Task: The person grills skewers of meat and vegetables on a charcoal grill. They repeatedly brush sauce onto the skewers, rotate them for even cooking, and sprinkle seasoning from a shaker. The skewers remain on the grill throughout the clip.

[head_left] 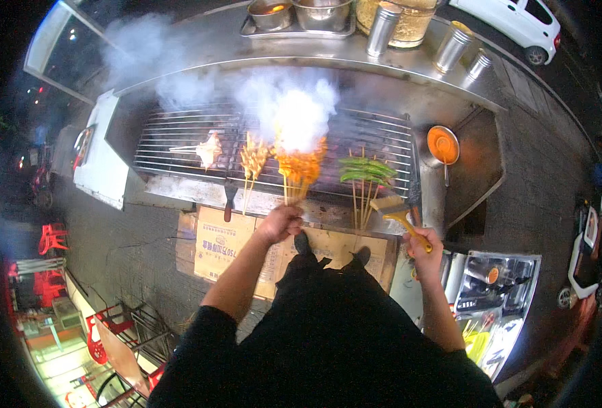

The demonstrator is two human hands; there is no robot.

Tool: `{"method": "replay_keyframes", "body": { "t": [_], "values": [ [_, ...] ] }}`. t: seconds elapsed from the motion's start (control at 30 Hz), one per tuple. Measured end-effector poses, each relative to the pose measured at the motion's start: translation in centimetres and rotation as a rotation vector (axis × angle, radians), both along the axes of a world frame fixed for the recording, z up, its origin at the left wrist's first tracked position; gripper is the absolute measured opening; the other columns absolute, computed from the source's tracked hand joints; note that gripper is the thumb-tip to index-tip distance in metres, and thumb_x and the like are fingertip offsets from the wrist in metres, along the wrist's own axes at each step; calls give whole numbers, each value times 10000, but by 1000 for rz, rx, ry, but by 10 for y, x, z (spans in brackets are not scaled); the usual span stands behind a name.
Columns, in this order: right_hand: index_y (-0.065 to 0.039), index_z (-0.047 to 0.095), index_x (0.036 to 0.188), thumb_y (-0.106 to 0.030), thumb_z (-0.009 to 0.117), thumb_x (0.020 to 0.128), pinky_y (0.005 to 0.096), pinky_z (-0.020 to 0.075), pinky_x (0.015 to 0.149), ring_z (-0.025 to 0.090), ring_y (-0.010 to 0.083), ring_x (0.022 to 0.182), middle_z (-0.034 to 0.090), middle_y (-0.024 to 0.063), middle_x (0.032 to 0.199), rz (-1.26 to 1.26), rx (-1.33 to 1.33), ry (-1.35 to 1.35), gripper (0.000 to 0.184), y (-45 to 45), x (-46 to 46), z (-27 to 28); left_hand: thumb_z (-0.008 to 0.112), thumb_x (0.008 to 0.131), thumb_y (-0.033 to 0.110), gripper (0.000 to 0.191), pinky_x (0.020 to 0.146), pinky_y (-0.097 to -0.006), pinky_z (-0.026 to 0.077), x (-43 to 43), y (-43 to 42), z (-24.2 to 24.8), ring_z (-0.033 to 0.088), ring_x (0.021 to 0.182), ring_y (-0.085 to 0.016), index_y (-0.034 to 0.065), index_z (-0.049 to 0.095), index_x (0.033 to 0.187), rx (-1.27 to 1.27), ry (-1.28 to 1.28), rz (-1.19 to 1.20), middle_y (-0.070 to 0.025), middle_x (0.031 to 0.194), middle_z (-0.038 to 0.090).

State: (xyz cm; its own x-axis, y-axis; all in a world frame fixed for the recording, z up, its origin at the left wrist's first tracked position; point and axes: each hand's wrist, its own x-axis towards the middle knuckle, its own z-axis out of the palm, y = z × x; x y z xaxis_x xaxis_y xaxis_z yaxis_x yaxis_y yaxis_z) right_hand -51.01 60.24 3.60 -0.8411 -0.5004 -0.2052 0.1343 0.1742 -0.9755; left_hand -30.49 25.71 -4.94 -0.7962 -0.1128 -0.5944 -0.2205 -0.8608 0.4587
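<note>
My left hand [281, 223] grips the stick ends of a bunch of orange-coated skewers [299, 168] over the charcoal grill [178, 122]; bright flame and white smoke hide their far ends. My right hand [426, 250] is closed round the yellow handle of a basting brush [390, 205], its bristles near the grill's front edge. Left of the bunch lie other meat skewers [254, 155], and farther left a pale skewered piece [209, 150]. Green pepper skewers [367, 170] rest on the grate to the right, their sticks pointing towards me.
A bowl of orange sauce [442, 145] sits on the grill's right side. Metal shakers [383, 30] and pots [270, 18] stand along the back shelf. A dark-handled scraper [229, 200] lies at the front edge. Metal trays [533, 285] are at right; flattened cardboard [224, 245] covers the ground.
</note>
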Motion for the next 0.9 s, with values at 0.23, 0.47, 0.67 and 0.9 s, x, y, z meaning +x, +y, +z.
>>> {"method": "replay_keyframes", "body": {
  "t": [0.23, 0.47, 0.67, 0.9],
  "values": [
    [-10, 571, 1028, 28, 575, 874, 272, 512, 726, 629, 143, 841, 664, 105, 966, 138, 39, 93, 159, -93, 36, 19, 502, 910, 155, 333, 631, -261, 471, -2, 3, -37, 561, 721, -146, 57, 506, 1228, 299, 57, -113, -62, 964, 607],
    [-22, 599, 1004, -11, 627, 866, 232, 480, 676, 598, 91, 760, 672, 70, 931, 81, 82, 233, 142, -183, 59, -9, 542, 952, 178, 263, 812, -359, 551, 15, -8, -48, 646, 959, -249, 80, 516, 1195, 114, -63, -345, -110, 1066, 636],
    [-24, 595, 1005, -166, 683, 856, 324, 517, 726, 660, 201, 854, 668, 144, 949, 28, 222, 519, 224, -265, 39, -42, 524, 963, 176, 267, 837, -384, 554, 12, -11, -56, 650, 953, -266, 54, 502, 1200, 233, -67, -381, -145, 1061, 631],
    [-52, 574, 998, -231, 676, 829, 390, 525, 760, 653, 319, 890, 652, 169, 957, 249, 405, 395, 266, -231, 106, -43, 543, 951, 166, 248, 860, -365, 555, 6, -3, -96, 642, 973, -243, 46, 540, 1168, 229, 62, -401, -131, 1095, 628]
  ]
}}
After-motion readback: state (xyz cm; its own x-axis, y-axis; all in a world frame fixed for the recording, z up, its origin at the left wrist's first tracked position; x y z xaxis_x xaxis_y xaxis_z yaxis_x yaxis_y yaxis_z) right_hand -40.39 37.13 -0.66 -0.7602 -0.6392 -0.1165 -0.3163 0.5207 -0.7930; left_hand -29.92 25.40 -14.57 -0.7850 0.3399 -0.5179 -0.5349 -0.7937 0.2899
